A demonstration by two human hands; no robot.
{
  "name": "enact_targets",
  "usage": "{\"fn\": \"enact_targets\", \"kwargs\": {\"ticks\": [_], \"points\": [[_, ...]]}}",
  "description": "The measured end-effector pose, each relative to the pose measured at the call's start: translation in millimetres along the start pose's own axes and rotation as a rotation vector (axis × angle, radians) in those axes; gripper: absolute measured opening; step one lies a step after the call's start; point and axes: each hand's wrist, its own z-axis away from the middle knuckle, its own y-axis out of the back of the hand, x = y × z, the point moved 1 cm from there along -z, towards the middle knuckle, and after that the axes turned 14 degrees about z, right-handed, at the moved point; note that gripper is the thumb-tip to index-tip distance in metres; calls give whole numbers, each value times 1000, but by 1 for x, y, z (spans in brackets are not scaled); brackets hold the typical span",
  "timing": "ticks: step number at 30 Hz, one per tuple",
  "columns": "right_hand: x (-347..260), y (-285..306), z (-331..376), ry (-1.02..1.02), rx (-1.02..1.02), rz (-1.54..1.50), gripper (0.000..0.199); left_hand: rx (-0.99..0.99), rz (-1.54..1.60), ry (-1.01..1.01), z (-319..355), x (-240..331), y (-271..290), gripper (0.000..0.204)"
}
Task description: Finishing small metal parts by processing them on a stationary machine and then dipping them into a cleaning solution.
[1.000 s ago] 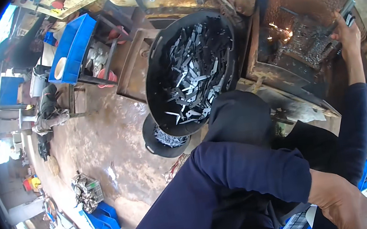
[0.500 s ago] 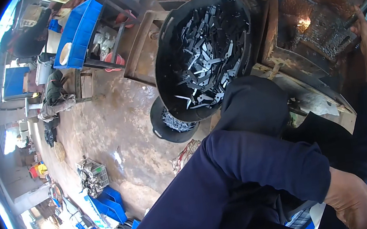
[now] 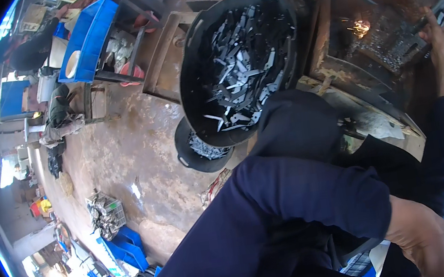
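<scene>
At the upper right, my right hand (image 3: 440,34) is closed round a grey metal bar (image 3: 433,14) above a wet, rusty machine bed (image 3: 326,35). Orange sparks (image 3: 360,28) fly inside the bed, a little left of the hand. My left arm, in a dark navy sleeve, bends across the lower middle. My left hand (image 3: 428,234) is at the lower right, close to the camera, its fingers turned away and hidden. A large black tub (image 3: 187,87) left of the machine holds many flat grey metal pieces (image 3: 244,74).
A smaller black bucket (image 3: 203,166) of metal pieces stands below the tub. Beside the tub lies a rusty metal tray (image 3: 164,62). A blue bin (image 3: 88,41) rests on a rack at the upper left. A crate (image 3: 109,212) sits on the concrete floor (image 3: 145,148). Another person (image 3: 61,112) is at far left.
The whole view has shifted slightly, moving the scene a little leftward. The sparks look larger and more spread. My right hand keeps its grip on the metal bar.
</scene>
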Motion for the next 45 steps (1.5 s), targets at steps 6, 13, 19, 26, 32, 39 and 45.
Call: {"fn": "enact_targets", "kwargs": {"ticks": [6,13,19,26,32,39,45], "points": [[-22,-5,24,-21,-5,-133,39,-57,1,-4,5,-4,3,46],[-36,-10,29,-44,16,-122,41,306,35,62,17,-4,41,30],[-24,-4,23,18,8,-196,38,471,-898,-278,22,58,78,19],[-46,-4,38,25,65,-99,32,979,-903,-192,38,136,112,24],[-31,-3,29,13,3,-157,35,1316,-883,-213,74,141,168,25],[-35,-3,36,8,-4,-232,37,1501,-1077,-41,116,127,209,24],[-43,-4,41,4,9,-187,38,1533,-1227,104,115,126,205,27]]}}
